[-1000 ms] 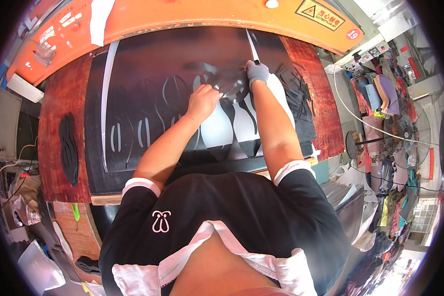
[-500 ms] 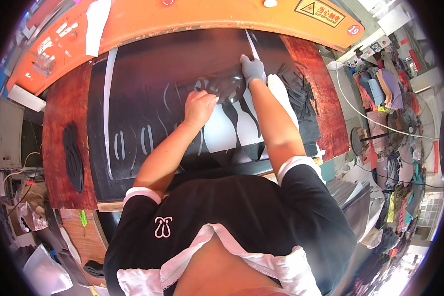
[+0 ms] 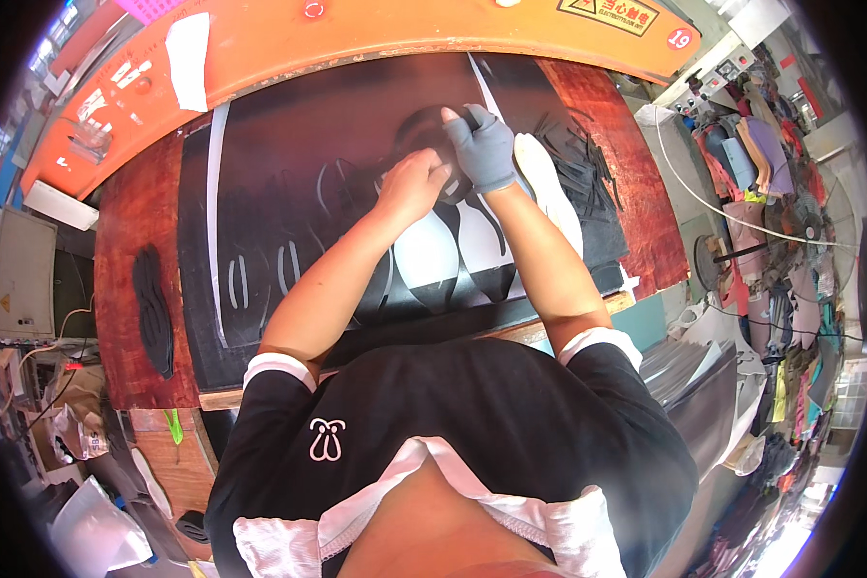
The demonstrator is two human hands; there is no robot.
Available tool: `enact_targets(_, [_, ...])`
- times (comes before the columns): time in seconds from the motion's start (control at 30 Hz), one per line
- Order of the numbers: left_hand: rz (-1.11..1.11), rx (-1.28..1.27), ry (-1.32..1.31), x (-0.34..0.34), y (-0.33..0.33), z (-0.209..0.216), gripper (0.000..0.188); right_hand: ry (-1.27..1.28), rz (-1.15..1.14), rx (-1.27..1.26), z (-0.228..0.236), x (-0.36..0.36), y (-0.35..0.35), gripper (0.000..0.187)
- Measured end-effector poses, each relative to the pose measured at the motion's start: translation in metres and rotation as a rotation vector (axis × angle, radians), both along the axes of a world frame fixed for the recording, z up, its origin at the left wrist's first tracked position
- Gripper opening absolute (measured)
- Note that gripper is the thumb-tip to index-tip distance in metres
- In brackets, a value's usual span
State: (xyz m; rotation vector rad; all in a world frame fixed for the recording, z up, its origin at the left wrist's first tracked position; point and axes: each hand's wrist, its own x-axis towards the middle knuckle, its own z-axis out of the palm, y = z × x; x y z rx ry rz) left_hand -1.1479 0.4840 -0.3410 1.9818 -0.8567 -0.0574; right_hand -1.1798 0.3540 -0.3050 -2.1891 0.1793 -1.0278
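My left hand [image 3: 414, 185] is bare, its fingers curled against a dark, curved piece [image 3: 433, 130] held between both hands. My right hand [image 3: 483, 149] wears a grey glove with a bare fingertip, and its fingers are bent around the right side of that piece. Blur and the dark background hide the piece's exact kind. Below the hands lies a black sheet [image 3: 270, 202] with sole-shaped openings; white surface [image 3: 424, 252] shows through. Beside my right forearm rests a white sole-shaped piece [image 3: 552, 193].
An orange machine beam [image 3: 356, 48] spans the far side. Loose black strips [image 3: 578, 159] lie at the right. Black sole-shaped pieces [image 3: 151, 308] are stacked on the reddish board [image 3: 120, 250] at left. Dark sheets [image 3: 689, 390] are piled beside my right elbow.
My right hand has drawn back toward me and slightly left, with its fingers now curled. My left hand has shifted right and up, so the hands are closer together.
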Motion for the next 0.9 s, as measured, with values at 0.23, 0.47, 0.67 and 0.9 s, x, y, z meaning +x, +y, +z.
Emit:
enact_targets(0.23, [-0.204, 0.059, 0.317, 0.014, 0.013, 0.012, 0.024, 0.088, -0.001, -0.143, -0.023, 0.018, -0.008, 0.033])
enact_targets(0.47, [-0.553, -0.127, 0.563, 0.02, 0.029, -0.021, 0.025, 0.408, -0.156, -0.567, -0.029, 0.047, -0.057, 0.038])
enact_targets(0.67, [-0.356, -0.186, 0.352, -0.004, 0.059, -0.047, 0.016, 0.241, -0.331, 0.027, -0.026, 0.043, -0.106, 0.046])
enact_targets(0.9, [-0.412, -0.596, 0.547, -0.03, 0.051, -0.002, 0.055, -0.168, 0.035, 0.053, 0.075, -0.002, -0.061, 0.025])
